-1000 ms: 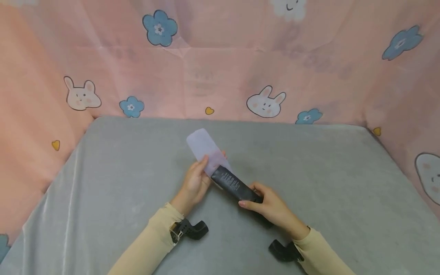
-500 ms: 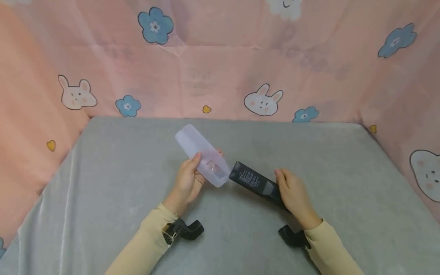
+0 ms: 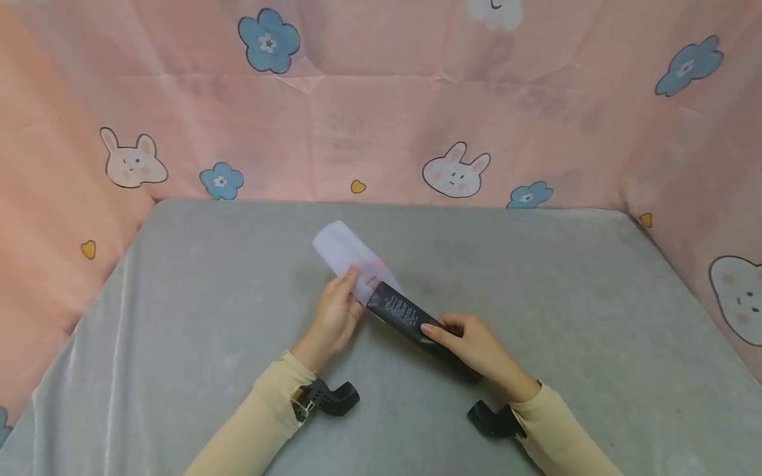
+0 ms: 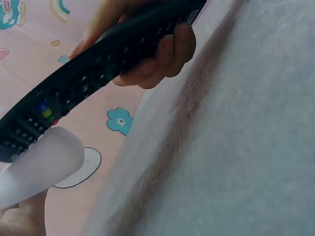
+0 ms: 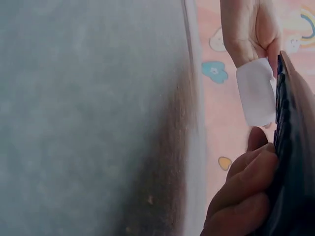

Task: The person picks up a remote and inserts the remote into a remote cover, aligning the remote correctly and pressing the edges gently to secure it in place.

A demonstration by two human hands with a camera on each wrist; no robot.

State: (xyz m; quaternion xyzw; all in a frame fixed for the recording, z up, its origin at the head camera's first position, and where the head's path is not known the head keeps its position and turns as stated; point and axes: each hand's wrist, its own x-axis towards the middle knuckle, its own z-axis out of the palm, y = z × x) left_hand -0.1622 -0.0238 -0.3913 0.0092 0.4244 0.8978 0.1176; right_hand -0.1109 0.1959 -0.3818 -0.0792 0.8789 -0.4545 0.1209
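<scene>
One remote [image 3: 400,314], one pale cover [image 3: 348,251]

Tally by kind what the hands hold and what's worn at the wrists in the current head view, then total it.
Black remote control, in the right hand: 1
Pale translucent cover, in the left hand: 1
Black wrist-worn devices: 2
Total: 4
</scene>
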